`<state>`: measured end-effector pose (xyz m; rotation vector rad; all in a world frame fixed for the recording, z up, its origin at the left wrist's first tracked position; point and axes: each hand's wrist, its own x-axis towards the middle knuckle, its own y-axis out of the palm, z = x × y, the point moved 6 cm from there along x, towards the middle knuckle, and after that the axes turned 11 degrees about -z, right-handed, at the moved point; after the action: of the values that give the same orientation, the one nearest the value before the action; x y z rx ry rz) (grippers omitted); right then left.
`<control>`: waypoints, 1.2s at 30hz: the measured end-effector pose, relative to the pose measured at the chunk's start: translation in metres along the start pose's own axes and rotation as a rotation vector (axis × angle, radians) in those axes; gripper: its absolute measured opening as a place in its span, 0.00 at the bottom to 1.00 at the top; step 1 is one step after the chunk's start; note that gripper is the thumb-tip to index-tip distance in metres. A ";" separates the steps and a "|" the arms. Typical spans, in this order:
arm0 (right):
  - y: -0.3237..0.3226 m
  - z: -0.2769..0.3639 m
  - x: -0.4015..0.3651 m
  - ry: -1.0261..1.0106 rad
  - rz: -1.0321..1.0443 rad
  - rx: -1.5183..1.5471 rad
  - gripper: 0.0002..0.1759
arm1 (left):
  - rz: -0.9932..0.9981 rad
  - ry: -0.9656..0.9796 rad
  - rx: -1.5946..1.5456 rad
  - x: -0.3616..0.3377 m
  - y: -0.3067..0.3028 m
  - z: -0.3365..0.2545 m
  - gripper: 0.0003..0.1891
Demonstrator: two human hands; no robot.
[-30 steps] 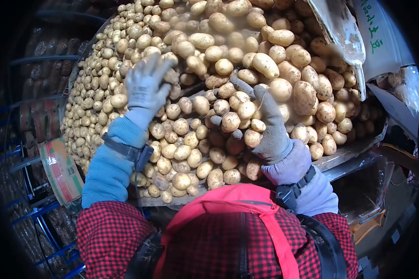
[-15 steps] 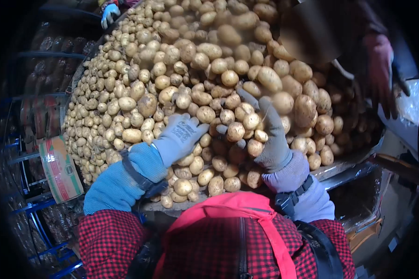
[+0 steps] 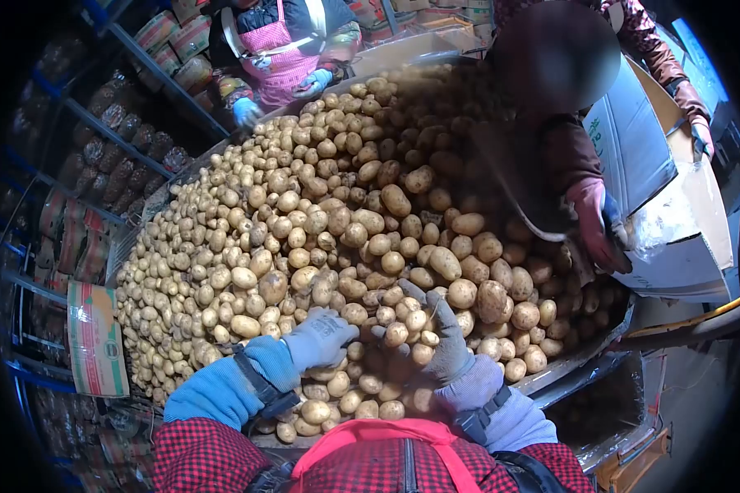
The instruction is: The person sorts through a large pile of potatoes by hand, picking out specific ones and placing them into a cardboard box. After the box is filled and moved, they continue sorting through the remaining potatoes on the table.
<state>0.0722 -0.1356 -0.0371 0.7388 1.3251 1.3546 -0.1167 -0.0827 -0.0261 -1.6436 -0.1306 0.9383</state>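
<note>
A large heap of potatoes [image 3: 304, 214] fills a wide table. My left hand [image 3: 321, 337], in a grey glove, rests palm down on the near part of the heap, its fingers curled at the potatoes; whether they grip one is hidden. To its right, my right hand [image 3: 440, 333], also gloved, is cupped round several small potatoes [image 3: 407, 320], with thumb and fingers spread around them. Loose potatoes [image 3: 370, 384] lie between and below both hands.
Across the heap stands a person in a pink apron [image 3: 279, 57], with blue gloves. Another person's pink-gloved hand [image 3: 598, 222] is at the right, beside an open cardboard box [image 3: 674, 238]. A printed carton [image 3: 96, 338] stands at the left, near blue racks [image 3: 115, 123].
The view has tilted up, showing more of the other people and the box. My left hand's fingers are more curled; my right hand still cups small potatoes.
</note>
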 end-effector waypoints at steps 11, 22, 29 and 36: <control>0.002 -0.005 0.002 0.152 0.019 0.134 0.35 | -1.076 -0.143 -0.658 -0.028 -0.118 -0.023 0.23; -0.032 -0.010 -0.005 -0.314 0.044 -0.542 0.59 | -0.978 0.038 -0.537 0.012 -0.108 -0.065 0.28; -0.036 -0.009 -0.014 -0.400 0.033 -0.812 0.63 | -0.887 -0.015 -0.489 0.011 -0.100 -0.068 0.34; -0.019 -0.030 -0.031 0.060 -0.247 0.006 0.26 | -0.820 0.195 -0.603 0.002 -0.097 -0.072 0.32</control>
<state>0.0571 -0.1774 -0.0542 0.5219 1.4180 1.1831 -0.0318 -0.1071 0.0570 -1.9520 -0.9473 0.0961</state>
